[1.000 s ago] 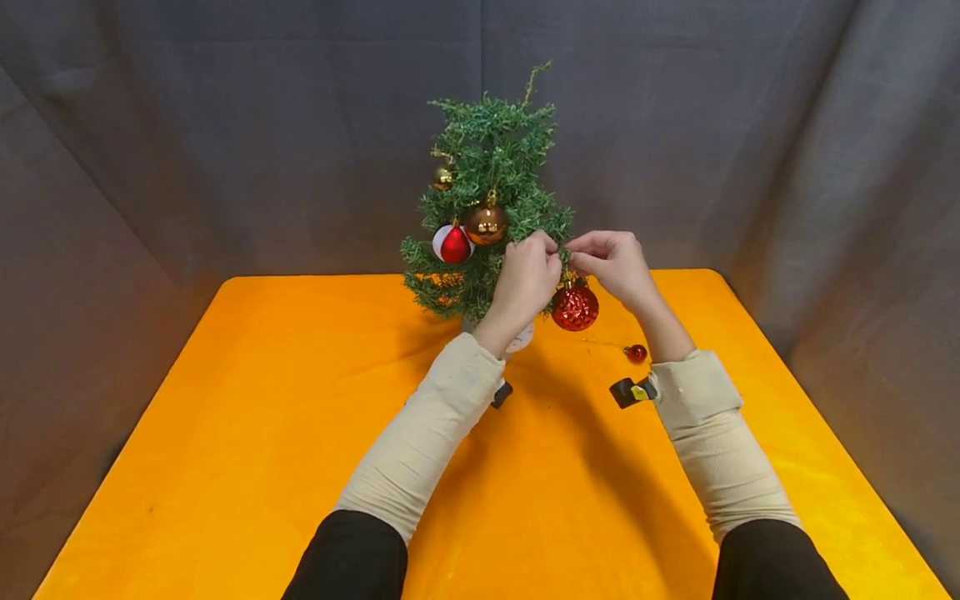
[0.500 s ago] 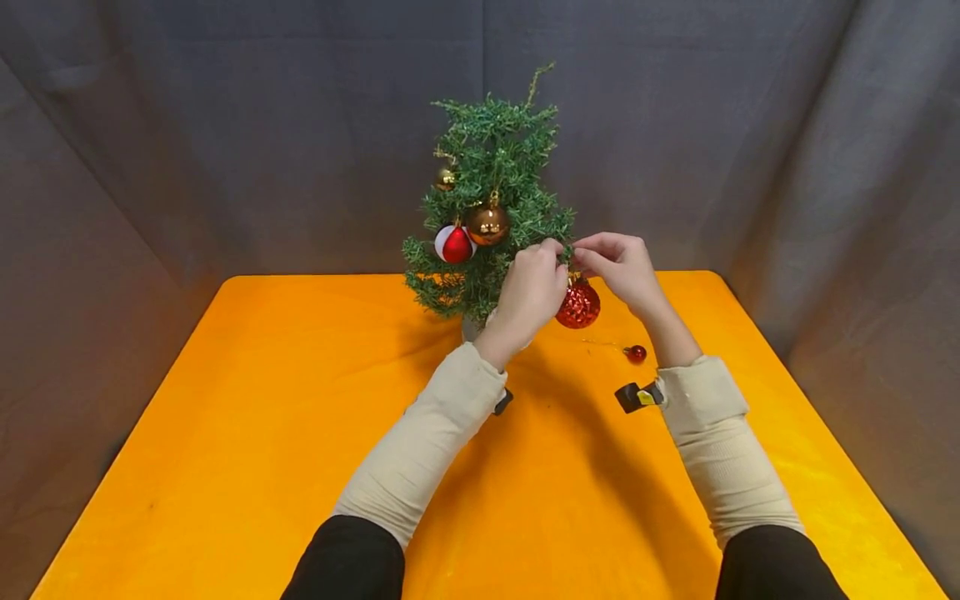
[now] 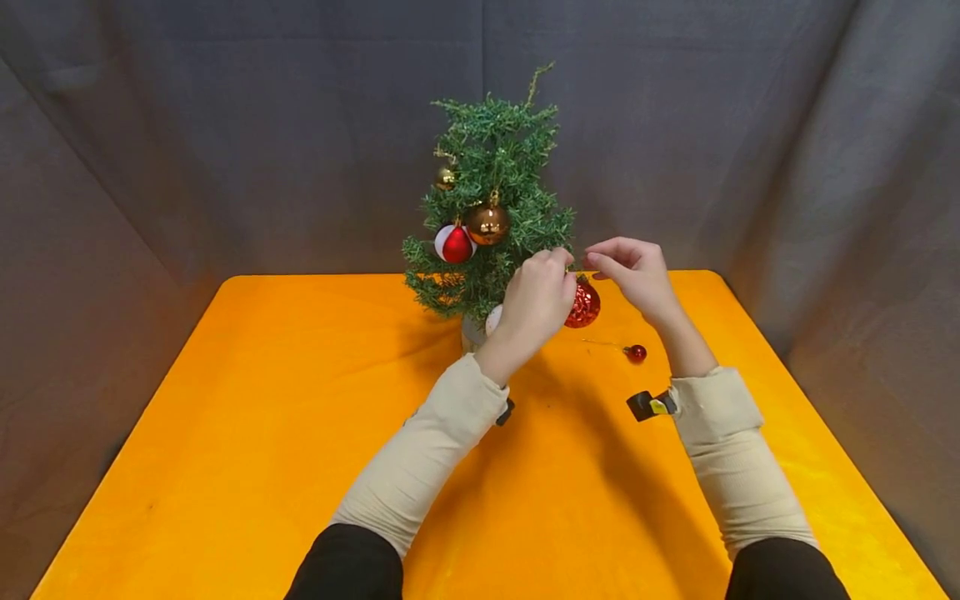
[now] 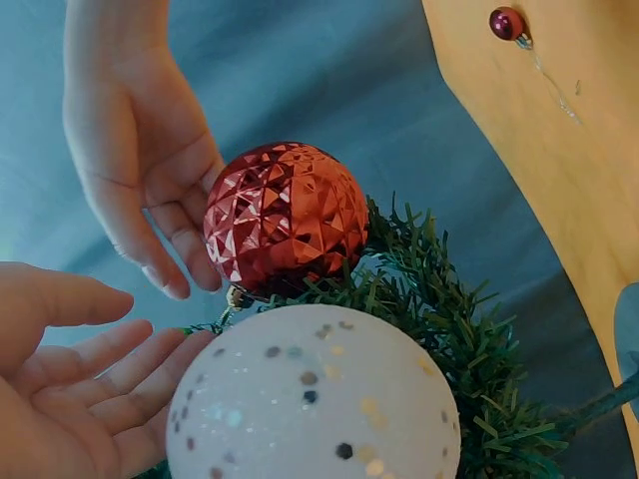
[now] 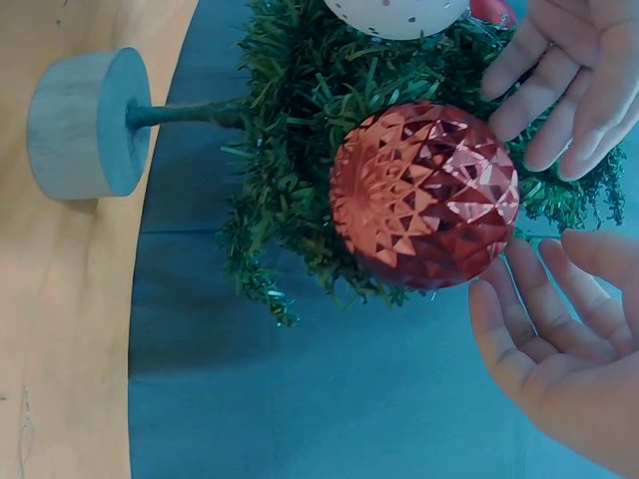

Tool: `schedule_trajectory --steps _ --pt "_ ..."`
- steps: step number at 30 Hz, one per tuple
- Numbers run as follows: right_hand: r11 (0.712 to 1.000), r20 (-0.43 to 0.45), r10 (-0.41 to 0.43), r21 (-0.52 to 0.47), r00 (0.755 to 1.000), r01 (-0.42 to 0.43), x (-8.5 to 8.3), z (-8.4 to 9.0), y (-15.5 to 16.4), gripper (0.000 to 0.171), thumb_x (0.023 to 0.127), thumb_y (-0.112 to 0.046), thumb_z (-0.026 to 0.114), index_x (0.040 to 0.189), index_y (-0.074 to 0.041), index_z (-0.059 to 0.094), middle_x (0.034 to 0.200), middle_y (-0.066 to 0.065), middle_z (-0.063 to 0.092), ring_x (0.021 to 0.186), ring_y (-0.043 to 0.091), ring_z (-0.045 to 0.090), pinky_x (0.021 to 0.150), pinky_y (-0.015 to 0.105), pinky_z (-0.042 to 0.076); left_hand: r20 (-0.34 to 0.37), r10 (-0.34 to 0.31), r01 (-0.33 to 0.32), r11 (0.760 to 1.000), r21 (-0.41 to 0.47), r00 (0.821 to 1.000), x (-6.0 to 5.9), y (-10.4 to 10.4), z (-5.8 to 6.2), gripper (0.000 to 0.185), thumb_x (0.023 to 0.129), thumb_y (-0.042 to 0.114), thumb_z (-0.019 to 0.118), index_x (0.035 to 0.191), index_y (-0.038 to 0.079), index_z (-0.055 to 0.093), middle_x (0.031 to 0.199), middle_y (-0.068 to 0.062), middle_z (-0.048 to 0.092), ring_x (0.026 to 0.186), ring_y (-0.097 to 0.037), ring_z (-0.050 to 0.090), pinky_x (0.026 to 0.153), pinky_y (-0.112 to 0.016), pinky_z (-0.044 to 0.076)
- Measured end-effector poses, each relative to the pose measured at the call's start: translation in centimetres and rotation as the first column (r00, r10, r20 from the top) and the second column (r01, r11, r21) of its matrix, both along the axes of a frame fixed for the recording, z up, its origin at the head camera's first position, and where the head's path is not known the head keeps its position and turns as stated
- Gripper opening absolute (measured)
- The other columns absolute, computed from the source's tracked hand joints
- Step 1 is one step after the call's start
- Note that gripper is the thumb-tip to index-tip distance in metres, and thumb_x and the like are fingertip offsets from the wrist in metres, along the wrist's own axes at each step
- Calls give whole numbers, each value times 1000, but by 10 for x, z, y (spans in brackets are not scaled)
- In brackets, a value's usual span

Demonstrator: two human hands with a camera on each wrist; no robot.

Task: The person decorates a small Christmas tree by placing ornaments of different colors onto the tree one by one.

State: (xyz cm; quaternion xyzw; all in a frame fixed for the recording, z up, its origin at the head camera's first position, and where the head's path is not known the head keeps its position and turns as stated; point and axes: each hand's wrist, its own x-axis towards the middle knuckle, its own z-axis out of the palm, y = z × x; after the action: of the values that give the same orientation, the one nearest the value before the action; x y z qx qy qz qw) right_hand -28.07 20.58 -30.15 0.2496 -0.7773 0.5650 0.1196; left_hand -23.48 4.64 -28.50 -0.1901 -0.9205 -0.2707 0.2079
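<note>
A faceted red bauble (image 3: 587, 307) hangs from a lower right branch of the small green Christmas tree (image 3: 502, 142). My left hand (image 3: 536, 292) is beside it, partly covering it in the head view; in the left wrist view its fingers are extended and the thumb stands apart. On the other side, my right hand (image 3: 633, 271) hovers near the bauble's top, fingers loosely bent around nothing visible. The right wrist view has both hands about the red bauble (image 5: 424, 195), neither gripping it. A white bauble with sequin dots (image 4: 310, 399) hangs close to my left hand.
Copper (image 3: 488, 224), red-and-white (image 3: 455, 243) and small gold (image 3: 446, 177) baubles hang on the tree. A small red bauble (image 3: 636, 353) with a gold string lies on the orange table (image 3: 262, 417). The tree's round base (image 5: 85, 125) stands there too. Grey curtains (image 3: 300, 167) surround it.
My right hand has drawn back from the branch, to the right and slightly down, its fingers parting. My left hand has shifted a little right and down, covering more of the red bauble.
</note>
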Motion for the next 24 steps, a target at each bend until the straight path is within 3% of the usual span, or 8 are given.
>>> schedule_trajectory --steps 7,13,18,24 --pt "1000 7 -12 17 1000 12 4 -4 7 23 89 -6 54 97 15 60 85 2 65 80 15 60 74 20 48 -47 -54 56 997 45 997 7 -4 -1 17 89 12 54 100 2 64 95 -8 63 70 -15 58 61 -19 46" --pt "999 6 -25 24 1000 24 4 -8 12 22 89 -5 53 97 15 60 86 5 65 79 17 59 74 19 48 -60 -107 113 987 112 992 16 -8 -2 18 89 11 54 100 1 64 94 -8 62 62 -12 52 55 -15 41" --pt "1000 -4 -22 7 1000 22 3 -13 18 19 88 2 52 96 17 58 86 9 65 78 15 59 73 18 47 -88 -117 129 981 147 989 21 -12 -2 17 89 11 54 99 2 64 94 -7 62 69 -14 55 61 -16 44" --pt "996 36 -72 51 997 70 7 -17 26 25 89 -9 55 99 14 59 88 5 64 80 13 59 74 16 46 -111 -109 127 977 169 988 23 -17 -5 15 88 11 55 96 3 65 94 -5 63 76 -15 56 66 -20 44"
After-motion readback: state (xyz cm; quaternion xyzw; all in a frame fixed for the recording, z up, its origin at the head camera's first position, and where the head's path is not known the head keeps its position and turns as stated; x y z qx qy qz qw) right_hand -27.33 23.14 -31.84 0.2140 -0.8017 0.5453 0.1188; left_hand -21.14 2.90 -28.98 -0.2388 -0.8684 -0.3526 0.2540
